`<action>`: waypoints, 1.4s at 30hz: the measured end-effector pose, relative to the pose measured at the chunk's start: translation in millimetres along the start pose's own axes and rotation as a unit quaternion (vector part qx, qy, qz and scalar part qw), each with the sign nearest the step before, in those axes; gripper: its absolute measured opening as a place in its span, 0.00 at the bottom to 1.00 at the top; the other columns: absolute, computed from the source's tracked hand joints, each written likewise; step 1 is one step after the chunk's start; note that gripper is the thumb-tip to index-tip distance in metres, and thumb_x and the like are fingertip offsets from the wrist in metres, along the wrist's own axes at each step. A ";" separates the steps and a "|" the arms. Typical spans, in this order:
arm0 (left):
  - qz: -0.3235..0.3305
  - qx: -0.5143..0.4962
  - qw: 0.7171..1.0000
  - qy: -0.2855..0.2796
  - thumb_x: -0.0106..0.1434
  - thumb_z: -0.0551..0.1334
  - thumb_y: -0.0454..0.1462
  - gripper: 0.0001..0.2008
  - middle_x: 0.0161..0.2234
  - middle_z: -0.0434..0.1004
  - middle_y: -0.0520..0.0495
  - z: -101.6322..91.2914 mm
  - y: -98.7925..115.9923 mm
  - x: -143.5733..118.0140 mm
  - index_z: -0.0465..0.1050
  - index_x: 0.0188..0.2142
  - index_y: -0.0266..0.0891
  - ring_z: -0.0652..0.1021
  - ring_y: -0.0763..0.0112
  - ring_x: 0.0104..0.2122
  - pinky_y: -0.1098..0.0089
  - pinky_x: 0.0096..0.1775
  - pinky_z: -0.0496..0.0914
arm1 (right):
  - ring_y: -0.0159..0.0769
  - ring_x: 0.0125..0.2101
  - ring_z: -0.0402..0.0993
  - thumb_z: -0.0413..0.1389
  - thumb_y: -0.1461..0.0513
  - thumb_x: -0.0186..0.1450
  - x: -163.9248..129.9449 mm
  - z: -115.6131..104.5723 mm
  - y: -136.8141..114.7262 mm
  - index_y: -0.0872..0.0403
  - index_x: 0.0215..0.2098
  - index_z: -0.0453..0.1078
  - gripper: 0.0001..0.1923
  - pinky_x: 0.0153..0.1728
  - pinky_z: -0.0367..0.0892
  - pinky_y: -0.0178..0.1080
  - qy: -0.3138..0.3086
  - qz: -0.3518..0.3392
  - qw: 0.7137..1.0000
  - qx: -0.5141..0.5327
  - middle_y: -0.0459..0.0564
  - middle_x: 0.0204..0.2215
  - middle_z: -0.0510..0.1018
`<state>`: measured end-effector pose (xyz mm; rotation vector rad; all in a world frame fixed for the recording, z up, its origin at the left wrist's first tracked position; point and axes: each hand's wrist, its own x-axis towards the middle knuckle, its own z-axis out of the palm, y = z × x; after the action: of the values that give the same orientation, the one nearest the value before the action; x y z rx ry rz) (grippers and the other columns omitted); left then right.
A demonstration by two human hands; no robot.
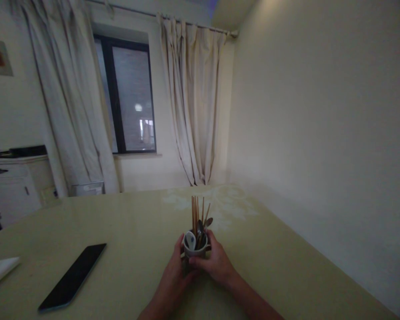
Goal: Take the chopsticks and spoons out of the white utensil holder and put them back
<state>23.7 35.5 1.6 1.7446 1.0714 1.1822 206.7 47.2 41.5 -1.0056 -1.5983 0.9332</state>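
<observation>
Left hand [177,267] and right hand [218,261] curled round opposite sides of cup [195,254], gripping it between them. Cup upright over table [130,253]; resting or lifted, cannot tell. Likely stiff, smooth, breakable, fairly light. Chopsticks [193,212], white spoon [190,240], metal spoons [209,221] protrude, probably loose, top-heavy; best held by both walls, level. Dark slab [75,278] well apart, leftward.

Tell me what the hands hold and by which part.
A cup, by its outer wall: the left hand at its left side, the right hand at its right.
</observation>
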 end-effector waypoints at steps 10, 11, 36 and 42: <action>0.005 0.127 0.990 0.059 0.62 0.64 0.40 0.46 0.62 0.72 0.35 -2.1 -28.3 -0.1 0.42 0.73 0.41 0.78 0.55 0.57 0.50 0.59 0.71 | 0.52 0.41 0.85 0.68 0.49 0.52 33.8 -57.1 27.3 0.50 0.48 0.66 0.31 0.44 0.78 0.50 0.204 0.049 0.976 -0.057 0.58 0.44 0.85; 0.004 0.138 0.988 0.067 0.62 0.63 0.41 0.44 0.60 0.73 0.35 -4.1 -26.7 0.5 0.45 0.73 0.41 0.78 0.56 0.55 0.51 0.58 0.72 | 0.53 0.42 0.85 0.68 0.48 0.50 37.6 -68.1 32.6 0.50 0.48 0.66 0.32 0.44 0.78 0.50 0.238 0.056 0.967 -0.071 0.58 0.44 0.85; 0.016 0.405 0.910 -0.091 0.76 0.51 0.48 0.22 0.30 0.82 0.47 -12.2 6.2 -2.8 0.73 0.30 0.43 0.79 0.66 0.30 0.70 0.34 0.63 | 0.51 0.57 0.73 0.57 0.47 0.73 15.8 -53.7 12.7 0.50 0.65 0.64 0.27 0.59 0.68 0.53 0.174 -0.192 0.927 -0.270 0.60 0.57 0.76; 0.017 0.443 0.878 -0.180 0.72 0.57 0.39 0.11 0.39 0.88 0.43 -16.1 22.0 -0.7 0.78 0.39 0.43 0.86 0.58 0.38 0.69 0.38 0.71 | 0.50 0.58 0.73 0.62 0.42 0.68 1.6 -2.9 1.5 0.48 0.63 0.70 0.32 0.64 0.63 0.49 -0.194 -0.206 0.914 -0.291 0.56 0.58 0.78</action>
<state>13.2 29.0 25.9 2.5386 1.4597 0.3069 209.5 49.5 41.3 -0.8384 -2.3984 0.3706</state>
